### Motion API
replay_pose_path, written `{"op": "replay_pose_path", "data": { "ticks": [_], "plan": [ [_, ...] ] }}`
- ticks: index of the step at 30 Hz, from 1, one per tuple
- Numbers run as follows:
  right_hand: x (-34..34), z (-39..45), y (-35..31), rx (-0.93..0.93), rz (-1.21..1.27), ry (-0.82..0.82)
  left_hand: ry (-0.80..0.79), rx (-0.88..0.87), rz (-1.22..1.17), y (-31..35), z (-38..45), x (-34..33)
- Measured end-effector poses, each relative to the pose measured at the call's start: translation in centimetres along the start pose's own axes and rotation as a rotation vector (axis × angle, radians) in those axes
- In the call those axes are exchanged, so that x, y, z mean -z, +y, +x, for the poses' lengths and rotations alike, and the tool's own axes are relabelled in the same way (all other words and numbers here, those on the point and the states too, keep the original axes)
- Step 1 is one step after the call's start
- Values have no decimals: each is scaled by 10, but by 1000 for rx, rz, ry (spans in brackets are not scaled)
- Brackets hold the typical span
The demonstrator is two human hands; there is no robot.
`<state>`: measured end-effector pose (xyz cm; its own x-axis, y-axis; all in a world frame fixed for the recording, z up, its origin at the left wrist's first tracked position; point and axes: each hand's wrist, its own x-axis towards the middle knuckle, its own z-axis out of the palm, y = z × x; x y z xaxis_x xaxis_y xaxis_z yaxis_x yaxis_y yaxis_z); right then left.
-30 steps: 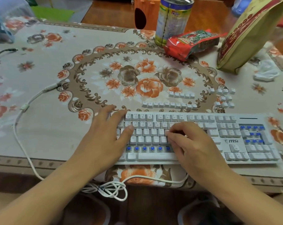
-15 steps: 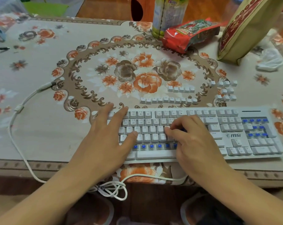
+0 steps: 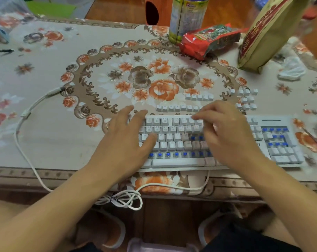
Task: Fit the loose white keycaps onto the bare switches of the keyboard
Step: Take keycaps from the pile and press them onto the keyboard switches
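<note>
1. Head view looks down at a white keyboard (image 3: pixel 181 161) lying along the near edge of a desk (image 3: pixel 45 139) covered in a floral cloth.
2. Left hand (image 3: pixel 126 142) rests flat on the left end of the keyboard, its fingers (image 3: pixel 126 110) spread and holding nothing, the thumb lying across the letter rows.
3. Right hand (image 3: pixel 228 133) hovers over the middle of the keyboard, fingers (image 3: pixel 199 116) loosely curved and a little apart, tips at the top key row; whether they pinch a keycap cannot be told, as that part is blurred.
4. Bare blue switches (image 3: pixel 167 154) show in the row just above the space bar, with two more visible between the hands.
5. More bare blue switches fill much of the number pad (image 3: pixel 276 136) at the right end.
6. Loose white keycaps (image 3: pixel 178 108) lie in a row on the cloth just behind the keyboard, a shorter row (image 3: pixel 199 97) sits behind that, and a small cluster (image 3: pixel 246 100) lies to the right.
7. White cable (image 3: pixel 29 110) loops off the left side and coils below the desk edge.
8. At the back of the desk stand a tin can (image 3: pixel 187 17), a red snack packet (image 3: pixel 208 40) and a tall leaning bag (image 3: pixel 268 33).
</note>
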<state>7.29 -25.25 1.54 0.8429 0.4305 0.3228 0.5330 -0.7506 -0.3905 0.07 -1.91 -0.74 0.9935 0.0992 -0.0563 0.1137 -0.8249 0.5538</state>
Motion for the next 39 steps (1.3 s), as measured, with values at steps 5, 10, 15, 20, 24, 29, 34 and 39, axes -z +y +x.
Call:
{"op": "replay_pose_path", "data": {
  "ticks": [5, 10, 15, 20, 24, 29, 34, 39],
  "plan": [
    [2, 73, 30, -107, -96, -184, 27, -65, 118, 1, 3, 4],
    [-27, 121, 45, -31, -232, -375, 33, -57, 120, 4, 6, 6],
    [-44, 138, 49, 74, -424, -401, 39, -73, 155, 0, 5, 4],
    [-38, 141, 33, 140, -365, -331, 63, -100, 164, -7, 7, -1],
    [-2, 110, 1, 84, -20, -232, 31, -72, 138, -9, 5, -8],
    [26, 28, -9, 231, 165, -145, -5, -123, 283, -1, -4, -10],
    [12, -16, 22, 31, 236, 1, -145, -179, 382, 1, -4, -8],
    [0, -17, 22, 101, 120, -130, -236, -257, 477, -8, -4, -2]
  ]
}}
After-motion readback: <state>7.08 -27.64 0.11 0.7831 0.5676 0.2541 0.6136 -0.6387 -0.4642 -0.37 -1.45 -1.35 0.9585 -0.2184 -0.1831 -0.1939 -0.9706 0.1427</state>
